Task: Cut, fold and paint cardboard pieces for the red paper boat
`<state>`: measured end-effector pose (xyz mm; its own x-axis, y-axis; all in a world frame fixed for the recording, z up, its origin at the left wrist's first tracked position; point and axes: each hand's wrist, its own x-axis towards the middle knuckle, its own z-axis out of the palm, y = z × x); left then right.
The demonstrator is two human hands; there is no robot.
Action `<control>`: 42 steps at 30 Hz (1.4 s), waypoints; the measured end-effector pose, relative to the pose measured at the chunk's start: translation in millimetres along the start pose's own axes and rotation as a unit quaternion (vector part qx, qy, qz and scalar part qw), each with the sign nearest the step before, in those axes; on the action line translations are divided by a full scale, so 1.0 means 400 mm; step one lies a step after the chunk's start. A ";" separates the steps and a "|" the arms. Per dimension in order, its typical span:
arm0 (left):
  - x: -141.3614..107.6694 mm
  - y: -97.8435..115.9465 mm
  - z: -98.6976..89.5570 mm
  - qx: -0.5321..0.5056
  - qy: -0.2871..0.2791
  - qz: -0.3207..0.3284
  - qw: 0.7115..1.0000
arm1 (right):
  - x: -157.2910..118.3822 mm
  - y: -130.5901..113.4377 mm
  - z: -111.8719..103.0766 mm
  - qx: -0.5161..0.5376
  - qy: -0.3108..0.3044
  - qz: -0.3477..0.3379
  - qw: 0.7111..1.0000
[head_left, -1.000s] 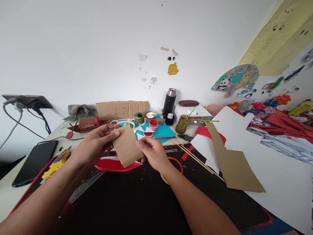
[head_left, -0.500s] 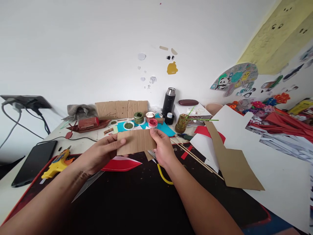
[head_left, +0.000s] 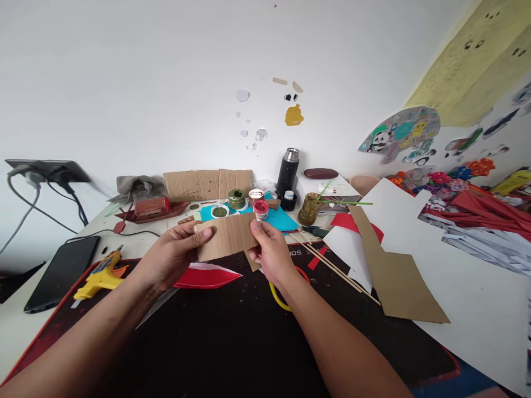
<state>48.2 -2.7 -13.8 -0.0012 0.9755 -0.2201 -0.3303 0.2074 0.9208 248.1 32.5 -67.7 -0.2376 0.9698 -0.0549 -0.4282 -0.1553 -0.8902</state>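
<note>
A small rectangle of brown cardboard [head_left: 228, 236] is held up above the black mat, slightly bowed. My left hand [head_left: 176, 251] pinches its left end, thumb on the near face. My right hand [head_left: 269, 251] grips its right end, the thumb near the upper corner. Below and behind my left hand lies a red paper boat shape [head_left: 209, 276] with a white edge. Yellow and red scissor handles [head_left: 279, 298] show beside my right wrist; their blades are hidden. Just beyond the cardboard stands an open jar of red paint [head_left: 261, 209].
On the left lie a yellow glue gun [head_left: 99, 279], a black phone [head_left: 62, 273] and a red-brown model boat [head_left: 151, 210]. Thin wooden sticks [head_left: 334, 271] and a larger cardboard offcut [head_left: 400, 287] are to the right. A black flask [head_left: 287, 171] and a brush jar [head_left: 309, 209] stand at the back.
The cardboard has gone from nearly flat to gently bowed and tilted, its right end higher. My right hand has shifted slightly left, uncovering more of the scissor handles.
</note>
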 end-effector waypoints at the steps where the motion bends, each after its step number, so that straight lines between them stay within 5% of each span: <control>1: 0.000 -0.001 0.000 -0.001 0.000 -0.001 1.000 | 0.000 0.000 0.000 -0.001 0.004 -0.001 1.000; 18: -0.003 0.001 0.007 0.000 0.004 -0.001 1.000 | -0.008 0.002 0.011 0.006 -0.045 -0.014 0.999; 31: -0.002 -0.037 0.003 -0.030 -0.040 -0.016 0.999 | -0.026 -0.007 0.023 0.136 -0.066 0.067 0.986; 42: -0.002 0.026 -0.030 0.138 -0.033 -0.025 0.990 | -0.010 -0.007 0.002 -0.005 -0.038 0.029 0.999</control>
<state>33.4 -2.1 -8.0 0.0731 0.9645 -0.2536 -0.0579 0.2580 0.9644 249.7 29.0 -64.5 -0.3272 0.9421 -0.0731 -0.4038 -0.2094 -0.8905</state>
